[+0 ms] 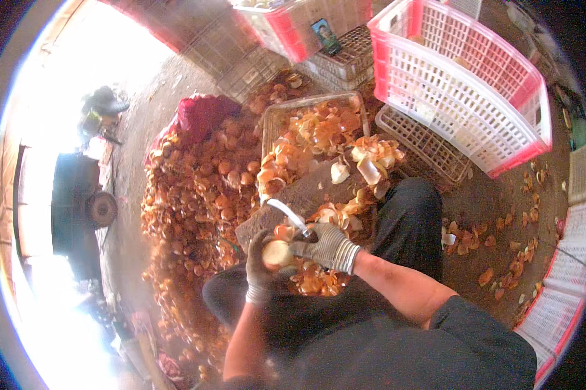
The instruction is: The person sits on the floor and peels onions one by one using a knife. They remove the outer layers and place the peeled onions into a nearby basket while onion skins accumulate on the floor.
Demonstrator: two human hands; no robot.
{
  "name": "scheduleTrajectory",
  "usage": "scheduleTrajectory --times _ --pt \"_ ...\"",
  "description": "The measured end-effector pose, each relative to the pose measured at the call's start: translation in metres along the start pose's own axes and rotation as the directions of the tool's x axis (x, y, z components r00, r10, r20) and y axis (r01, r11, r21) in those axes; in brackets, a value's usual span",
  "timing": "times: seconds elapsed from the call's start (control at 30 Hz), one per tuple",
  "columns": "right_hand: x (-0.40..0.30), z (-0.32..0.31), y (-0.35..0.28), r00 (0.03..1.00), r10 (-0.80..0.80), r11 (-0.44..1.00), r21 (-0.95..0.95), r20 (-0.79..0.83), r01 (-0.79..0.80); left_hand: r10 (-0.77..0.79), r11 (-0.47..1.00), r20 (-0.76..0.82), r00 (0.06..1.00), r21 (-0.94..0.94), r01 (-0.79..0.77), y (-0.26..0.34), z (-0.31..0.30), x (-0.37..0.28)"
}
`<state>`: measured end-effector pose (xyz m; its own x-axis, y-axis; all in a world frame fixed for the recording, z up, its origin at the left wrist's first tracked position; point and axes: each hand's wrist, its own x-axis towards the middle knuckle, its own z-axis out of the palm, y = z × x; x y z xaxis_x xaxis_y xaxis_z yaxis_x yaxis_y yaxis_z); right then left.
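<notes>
In my gloved left hand (257,268) is an onion (276,253), its pale cut face turned up. My right hand (326,246), in a striped knit glove, grips a curved knife (289,213) by its dark handle, the blade pointing up and left. The right fingers also reach the onion's edge. Both hands are above my lap, at the near end of a worn board (305,192). On that board lie a peeled white onion piece (340,172) and loose brown onion skins (378,153). More skins lie beneath my hands.
A large heap of unpeeled onions (200,195) spreads left, with a red mesh sack (203,114) behind it. Ahead stands a crate of skins (317,124). A white-and-red plastic crate (461,83) rests on a lower crate (422,144) at right. A phone (326,36) leans against another crate (293,29).
</notes>
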<state>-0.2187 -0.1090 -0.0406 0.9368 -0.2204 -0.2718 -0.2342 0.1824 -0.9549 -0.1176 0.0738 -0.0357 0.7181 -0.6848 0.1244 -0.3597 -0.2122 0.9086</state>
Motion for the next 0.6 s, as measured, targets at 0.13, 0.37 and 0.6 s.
scheduleTrajectory --times 0.13,0.37,0.6 --pt "-0.004 0.001 0.003 1.000 0.001 0.987 0.160 0.016 -0.003 0.122 0.993 -0.130 0.984 0.020 -0.120 0.026 0.024 -0.002" --pt "-0.003 0.004 0.004 0.983 -0.101 0.966 0.250 0.151 0.061 0.275 0.961 -0.193 0.942 0.075 -0.265 0.032 0.033 0.003" --pt "-0.013 -0.011 -0.013 0.983 -0.159 0.979 0.144 0.096 0.144 0.521 0.737 -0.024 0.853 0.517 -0.436 0.045 0.042 0.019"
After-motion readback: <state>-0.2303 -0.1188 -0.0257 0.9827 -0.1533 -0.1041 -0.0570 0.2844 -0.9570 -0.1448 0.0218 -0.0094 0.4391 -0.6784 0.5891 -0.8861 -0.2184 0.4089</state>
